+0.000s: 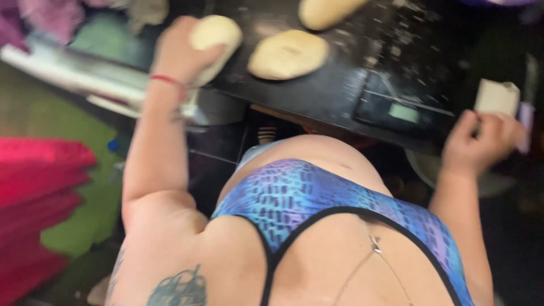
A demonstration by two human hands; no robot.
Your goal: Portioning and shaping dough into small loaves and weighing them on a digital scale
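Note:
My left hand (178, 54) grips a pale, oblong piece of dough (215, 35) at the left edge of a dark, floured work surface (340, 85). A second flattened dough round (288, 54) lies on that surface just right of it, and a third dough piece (326, 11) sits at the far edge. My right hand (481, 139) is closed around a white block-shaped scraper (497, 97) at the right side of the surface. The picture is blurred by motion.
A small digital scale (403, 110) with a pale display rests on the surface near my right hand. A stack of red folded cloth (39, 192) lies at the left over a green floor (96, 198). A long metal tray edge (79, 71) juts left.

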